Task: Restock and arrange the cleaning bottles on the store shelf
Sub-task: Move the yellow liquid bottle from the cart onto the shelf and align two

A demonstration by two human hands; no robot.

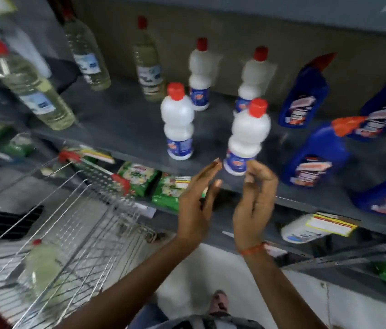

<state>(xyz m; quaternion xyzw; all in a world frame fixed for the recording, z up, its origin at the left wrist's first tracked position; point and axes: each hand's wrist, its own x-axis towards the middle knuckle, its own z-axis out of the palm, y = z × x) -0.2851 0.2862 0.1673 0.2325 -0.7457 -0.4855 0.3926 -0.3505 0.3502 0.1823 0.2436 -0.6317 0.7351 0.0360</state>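
Two open hands beside a white bottle at the shelf near edge.
Left hand flat, fingers straight; right hand loosely curled, gripping nothing; wire cart at near left.

shelf centre-left is bare, wide lane between clear bottles upper left and white bottles mid-frame. right side crowded with blue bottles. wire cart blocks lower left; motion blur, gaps look passable
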